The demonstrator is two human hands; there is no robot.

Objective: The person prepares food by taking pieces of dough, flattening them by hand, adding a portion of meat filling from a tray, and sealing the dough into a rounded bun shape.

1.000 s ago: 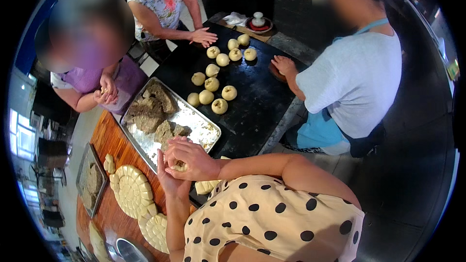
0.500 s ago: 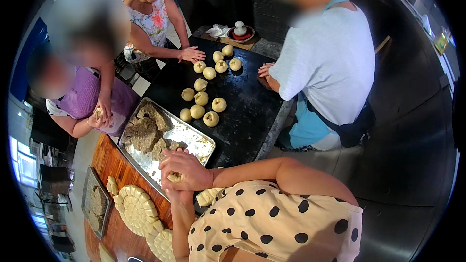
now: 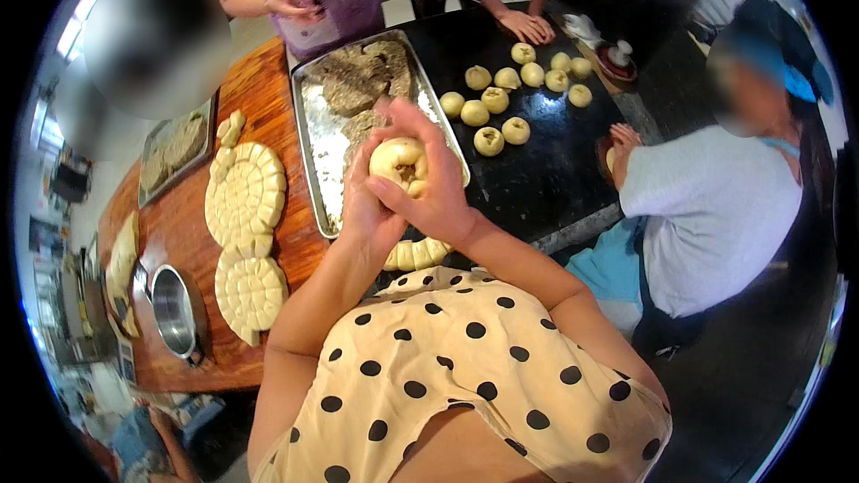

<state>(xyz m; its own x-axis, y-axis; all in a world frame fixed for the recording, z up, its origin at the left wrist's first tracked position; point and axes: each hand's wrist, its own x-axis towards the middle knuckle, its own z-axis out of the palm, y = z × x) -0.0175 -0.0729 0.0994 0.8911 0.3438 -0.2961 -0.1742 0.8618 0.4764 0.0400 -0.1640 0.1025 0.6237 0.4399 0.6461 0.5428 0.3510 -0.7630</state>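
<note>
Both of the person's hands work at the centre of the view, above the near edge of the metal tray (image 3: 313,139). The left hand (image 3: 367,210) cups a dough ball (image 3: 400,164) from below and from the 9 o'clock side. The right hand (image 3: 436,186) closes on the same ball from the 3 o'clock side, fingers curled over its top. The ball is pale, round and open at the top, where a darker filling shows. Both hands therefore grip the one piece; neither is open.

The tray runs from 12 o'clock toward 7 o'clock of the hands and holds brown filling (image 3: 358,80), heaped at its far end. At 1 to 2 o'clock of the hands, a group of filled dough balls (image 3: 501,112) lies on the black work surface (image 3: 537,179). At 9 o'clock, two round scored dough discs (image 3: 246,192) lie on the wooden table (image 3: 259,98), one behind the other. A steel cup (image 3: 174,309) stands at 8 o'clock, near the table edge.

Other people stand around the surfaces. At 11 o'clock, a person in a purple top (image 3: 335,0) holds a dough piece in both hands. At 12 to 1 o'clock, another person's hand (image 3: 528,27) presses flat on the black surface. At 3 o'clock, a person in a grey shirt (image 3: 716,215) holds a dough piece at the surface edge.
</note>
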